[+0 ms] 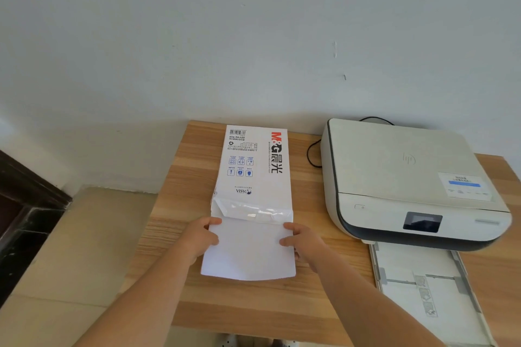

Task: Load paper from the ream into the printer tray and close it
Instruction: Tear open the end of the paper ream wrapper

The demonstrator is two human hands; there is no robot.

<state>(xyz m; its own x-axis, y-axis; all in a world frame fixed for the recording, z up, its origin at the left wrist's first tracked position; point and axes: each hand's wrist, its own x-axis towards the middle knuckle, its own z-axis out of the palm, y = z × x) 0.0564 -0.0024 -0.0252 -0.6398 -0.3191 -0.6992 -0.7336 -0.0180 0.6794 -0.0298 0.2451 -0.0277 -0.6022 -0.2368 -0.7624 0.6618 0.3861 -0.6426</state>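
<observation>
A pale, scuffed wall (253,36) backs a wooden table (248,310) with beige floor tiles (70,248) to its left. The white printer (406,177) sits on the table's right side, its paper tray (431,290) pulled out toward the viewer. The ream (253,166) lies mid-table, its near end open. A stack of paper (249,251) protrudes from it, gripped at both side edges: left hand (201,238) and right hand (306,239), fingers curled closed on the sheets.
</observation>
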